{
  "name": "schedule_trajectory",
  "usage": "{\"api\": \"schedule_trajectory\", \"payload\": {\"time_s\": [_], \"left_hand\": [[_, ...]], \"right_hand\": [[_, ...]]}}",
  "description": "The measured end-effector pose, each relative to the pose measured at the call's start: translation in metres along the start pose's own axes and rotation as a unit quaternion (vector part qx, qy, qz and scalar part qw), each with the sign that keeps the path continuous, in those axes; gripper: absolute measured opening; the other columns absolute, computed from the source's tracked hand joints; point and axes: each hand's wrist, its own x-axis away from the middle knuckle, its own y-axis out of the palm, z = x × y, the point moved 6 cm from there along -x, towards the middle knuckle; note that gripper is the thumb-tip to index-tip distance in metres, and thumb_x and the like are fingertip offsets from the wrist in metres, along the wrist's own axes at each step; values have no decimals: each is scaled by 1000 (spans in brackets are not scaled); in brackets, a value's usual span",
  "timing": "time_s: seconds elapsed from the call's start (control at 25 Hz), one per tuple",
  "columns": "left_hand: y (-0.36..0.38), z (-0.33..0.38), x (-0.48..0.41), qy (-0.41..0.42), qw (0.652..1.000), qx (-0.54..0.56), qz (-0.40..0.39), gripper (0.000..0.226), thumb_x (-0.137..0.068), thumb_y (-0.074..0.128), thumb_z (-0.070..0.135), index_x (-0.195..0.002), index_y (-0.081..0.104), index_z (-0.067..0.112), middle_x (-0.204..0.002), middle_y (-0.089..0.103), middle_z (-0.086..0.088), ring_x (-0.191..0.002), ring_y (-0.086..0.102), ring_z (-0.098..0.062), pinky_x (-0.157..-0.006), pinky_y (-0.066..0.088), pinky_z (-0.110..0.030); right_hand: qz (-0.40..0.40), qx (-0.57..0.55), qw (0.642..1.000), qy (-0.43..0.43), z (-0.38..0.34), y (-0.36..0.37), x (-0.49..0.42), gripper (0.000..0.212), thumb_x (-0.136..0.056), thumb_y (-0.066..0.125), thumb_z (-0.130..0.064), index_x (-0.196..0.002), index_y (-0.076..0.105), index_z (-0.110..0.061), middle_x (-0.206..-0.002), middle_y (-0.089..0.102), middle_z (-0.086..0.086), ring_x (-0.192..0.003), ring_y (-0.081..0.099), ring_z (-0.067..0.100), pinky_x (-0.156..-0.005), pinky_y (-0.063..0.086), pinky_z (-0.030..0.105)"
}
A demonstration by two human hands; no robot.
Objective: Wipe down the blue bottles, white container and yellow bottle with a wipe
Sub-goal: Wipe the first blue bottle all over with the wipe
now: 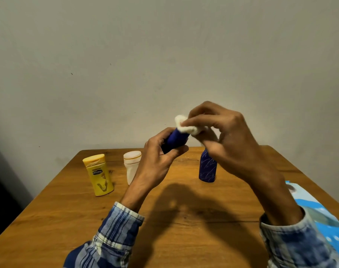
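A blue bottle point(176, 139) is held tilted in the air above the middle of the desk point(48, 219). The left hand point(157, 163) grips its lower part with fingers point(181, 149) curled round it. A white wipe point(184, 126) lies against the bottle's upper end, pinched between the thumb and fingers of the right hand point(228, 136). A second blue bottle point(207, 170) stands upright on the desk just right of centre, its top hidden behind the right hand. At the far left stand a white container point(131, 164) and, left of it, a yellow bottle point(99, 176). A blue and white packet point(323, 219) lies at the desk's near right edge.
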Motion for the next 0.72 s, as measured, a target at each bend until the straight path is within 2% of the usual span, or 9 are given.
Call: {"api": "schedule_trajectory", "payload": {"time_s": [0.08, 0.12, 0.24, 0.28, 0.4, 0.48, 0.6, 0.64, 0.72], "left_hand": [[-3, -2, 0, -1, 1000, 8, 7, 39, -91, 75, 20, -126, 61, 29, -120, 68, 2, -111, 65, -21, -95, 57, -54], [-4, 0, 0, 2, 1000, 10, 7, 38, -90, 75, 23, -125, 62, 28, -118, 69, 1, -111, 65, -22, -95, 57, -55], [-4, 2, -2, 1, 1000, 2, 8, 45, -85, 71, 35, -128, 63, 25, -119, 69, 2, -111, 65, -21, -95, 57, -54], [-4, 2, -2, 0, 1000, -2, 9, 47, -85, 71, 35, -129, 63, 24, -120, 69, 1, -113, 65, -20, -95, 57, -53], [-6, -2, -1, -5, 1000, 14, 13, 42, -90, 74, 24, -130, 62, 28, -122, 68, 1, -115, 64, -20, -95, 58, -52], [-7, -2, -1, -9, 1000, 20, 13, 39, -92, 74, 17, -128, 62, 25, -120, 68, -1, -112, 65, -20, -93, 60, -46], [-5, 4, -3, 4, 1000, 15, -2, 33, -93, 72, 17, -125, 64, 19, -119, 69, -4, -109, 65, -21, -89, 59, -29], [-5, 5, -2, 6, 1000, 13, -5, 32, -93, 72, 17, -125, 64, 20, -119, 68, -4, -109, 65, -21, -88, 59, -26], [-4, 7, -1, 1, 1000, 24, -4, 34, -93, 72, 15, -125, 62, 24, -119, 67, -5, -109, 65, -21, -86, 58, -22]], "right_hand": [[-78, 3, 997, -13, -3, 7, 0, 27, -84, 73, 4, -106, 77, -11, -106, 66, -2, -97, 63, 10, -83, 52, 17], [-81, -5, 997, -5, -1, 4, 0, 26, -84, 73, 4, -105, 77, -12, -104, 67, -3, -95, 63, 9, -82, 53, 20], [47, -14, 999, 12, 2, -14, -1, 25, -86, 73, 2, -107, 76, -11, -102, 66, -1, -94, 62, 8, -80, 52, 16], [61, -6, 998, 11, -2, -11, -2, 27, -86, 72, 3, -109, 76, -10, -103, 66, 0, -94, 62, 8, -80, 52, 15], [-21, 24, 999, -11, -9, 12, 0, 30, -85, 72, 5, -111, 74, -10, -107, 63, 0, -97, 61, 10, -83, 52, 15], [-25, -4, 1000, -8, -5, 8, -1, 28, -84, 73, 5, -108, 75, -11, -105, 65, -1, -95, 61, 7, -82, 50, 12], [90, -2, 996, 18, 4, -11, -2, 27, -85, 72, 6, -108, 76, -9, -102, 66, 2, -92, 60, 6, -80, 50, 12], [90, 7, 996, 17, 2, -8, -2, 28, -85, 72, 6, -109, 75, -9, -103, 65, 3, -93, 59, 7, -81, 51, 14], [30, 26, 999, -5, -4, 7, 0, 31, -85, 71, 6, -112, 74, -9, -106, 64, 3, -95, 59, 9, -82, 51, 14]]}}
